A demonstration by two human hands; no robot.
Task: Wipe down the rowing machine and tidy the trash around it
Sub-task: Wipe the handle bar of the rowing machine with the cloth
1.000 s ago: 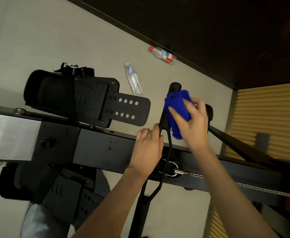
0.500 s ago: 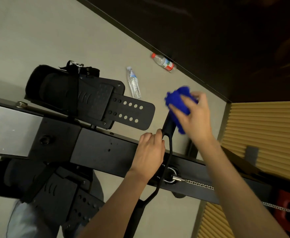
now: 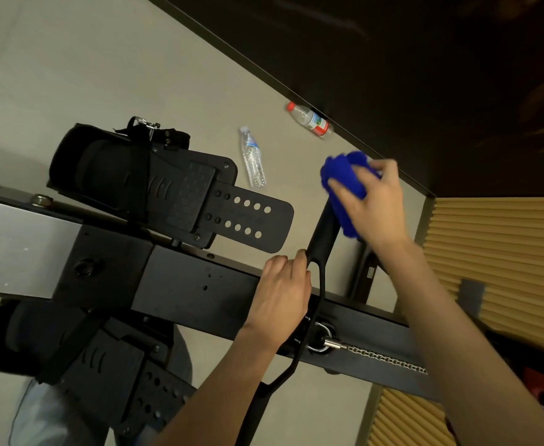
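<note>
On the pale floor [image 3: 71, 59] lie a clear bottle [image 3: 253, 159] and a red-capped bottle [image 3: 310, 120].

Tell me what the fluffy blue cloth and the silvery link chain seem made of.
Fluffy blue cloth: probably microfibre or chenille, matt; its nubby surface bunches softly in the right hand. Silvery link chain: metal, likely steel, polished; its links glint.

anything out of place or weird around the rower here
Two plastic bottles lie on their sides on the floor: a clear bottle near the upper footplate, and a red-capped bottle against the dark wall. They look like dropped litter. Nothing visible looks spilled or broken.
</note>
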